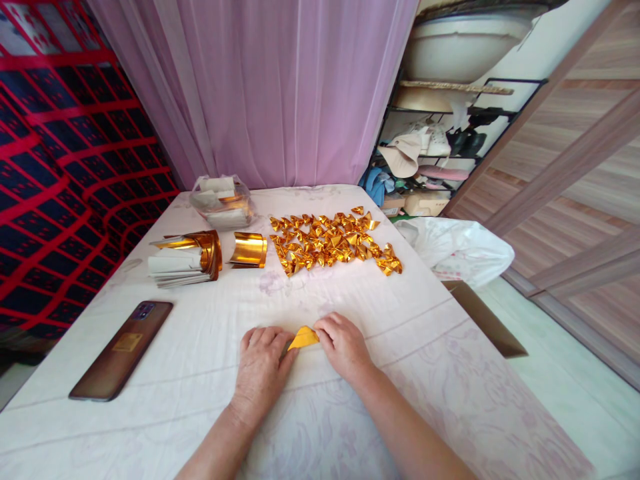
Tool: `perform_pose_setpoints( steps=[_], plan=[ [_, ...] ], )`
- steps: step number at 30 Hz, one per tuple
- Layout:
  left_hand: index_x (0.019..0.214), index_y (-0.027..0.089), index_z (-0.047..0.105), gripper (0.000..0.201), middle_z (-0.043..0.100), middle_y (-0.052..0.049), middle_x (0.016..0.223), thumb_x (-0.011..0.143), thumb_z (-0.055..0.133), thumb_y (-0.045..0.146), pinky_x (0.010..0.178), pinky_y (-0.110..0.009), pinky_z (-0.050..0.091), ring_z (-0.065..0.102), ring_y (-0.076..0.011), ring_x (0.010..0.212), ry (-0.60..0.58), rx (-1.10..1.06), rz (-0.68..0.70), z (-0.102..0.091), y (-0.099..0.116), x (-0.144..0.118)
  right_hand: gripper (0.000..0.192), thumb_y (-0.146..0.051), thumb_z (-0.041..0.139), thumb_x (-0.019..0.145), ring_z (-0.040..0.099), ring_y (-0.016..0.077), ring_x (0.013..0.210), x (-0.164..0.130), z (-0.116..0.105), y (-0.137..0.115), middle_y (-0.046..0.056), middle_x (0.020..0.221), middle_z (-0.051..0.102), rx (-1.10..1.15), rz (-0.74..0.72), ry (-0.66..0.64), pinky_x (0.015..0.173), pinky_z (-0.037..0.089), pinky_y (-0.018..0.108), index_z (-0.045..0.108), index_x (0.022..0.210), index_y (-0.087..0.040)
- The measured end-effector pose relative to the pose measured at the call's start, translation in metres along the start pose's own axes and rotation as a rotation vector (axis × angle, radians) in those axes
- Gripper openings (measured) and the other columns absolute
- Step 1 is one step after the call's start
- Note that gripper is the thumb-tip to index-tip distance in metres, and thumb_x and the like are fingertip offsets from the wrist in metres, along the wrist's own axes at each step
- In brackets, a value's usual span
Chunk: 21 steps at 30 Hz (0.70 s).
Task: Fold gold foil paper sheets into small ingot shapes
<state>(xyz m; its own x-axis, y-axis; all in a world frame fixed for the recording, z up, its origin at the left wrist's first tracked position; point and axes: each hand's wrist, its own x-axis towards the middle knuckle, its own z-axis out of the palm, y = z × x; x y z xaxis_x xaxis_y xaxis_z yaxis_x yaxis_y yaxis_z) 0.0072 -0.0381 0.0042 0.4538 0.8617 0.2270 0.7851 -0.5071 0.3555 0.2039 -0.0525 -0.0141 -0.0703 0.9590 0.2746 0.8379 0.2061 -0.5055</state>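
Observation:
A small piece of folded gold paper [304, 337] lies between my two hands, near the middle of the table. My left hand [263, 363] rests on the tabletop with its thumb and fingers closed on the paper's left end. At the right end, my right hand [345, 343] pinches the paper between thumb and fingers. Farther back sits a spread of folded shiny gold paper pieces [330, 240]. Left of it is a curled gold sheet [249, 251], and beside that a stack of gold and grey-white sheets [185, 260].
A smartphone [123, 350] lies face down at the table's left. A clear plastic bag [223, 202] of sheets stands at the back left. Off the right edge are a white plastic bag [460, 250], a brown cardboard piece [485, 320] and a shelf rack [450, 113].

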Motion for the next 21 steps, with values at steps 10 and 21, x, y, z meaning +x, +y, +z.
perform_pose_setpoints(
  steps=[10, 21],
  plan=[
    [0.097, 0.026, 0.068, 0.015, 0.070, -0.002, 0.095, 0.088, 0.056, 0.024, 0.091, -0.043, 0.039, 0.061, -0.0223, 0.092, 0.003, -0.032, -0.039, -0.0016, 0.0023, 0.0039, 0.018, -0.013, 0.053, 0.089, 0.061, 0.0178, 0.087, -0.0018, -0.0004, -0.0036, 0.003, 0.091, 0.066, -0.035, -0.016, 0.014, 0.079, 0.045, 0.029, 0.066, 0.095, -0.023],
    [0.106, 0.027, 0.067, 0.021, 0.073, -0.001, 0.097, 0.086, 0.062, 0.026, 0.097, -0.048, 0.032, 0.061, -0.0237, 0.096, -0.050, -0.060, -0.098, -0.0015, 0.0089, 0.0089, 0.020, -0.014, 0.051, 0.090, 0.061, 0.0182, 0.090, -0.0034, 0.0009, -0.0022, 0.004, 0.095, 0.066, -0.043, -0.036, 0.011, 0.081, 0.046, 0.029, 0.066, 0.099, -0.023]
  ],
)
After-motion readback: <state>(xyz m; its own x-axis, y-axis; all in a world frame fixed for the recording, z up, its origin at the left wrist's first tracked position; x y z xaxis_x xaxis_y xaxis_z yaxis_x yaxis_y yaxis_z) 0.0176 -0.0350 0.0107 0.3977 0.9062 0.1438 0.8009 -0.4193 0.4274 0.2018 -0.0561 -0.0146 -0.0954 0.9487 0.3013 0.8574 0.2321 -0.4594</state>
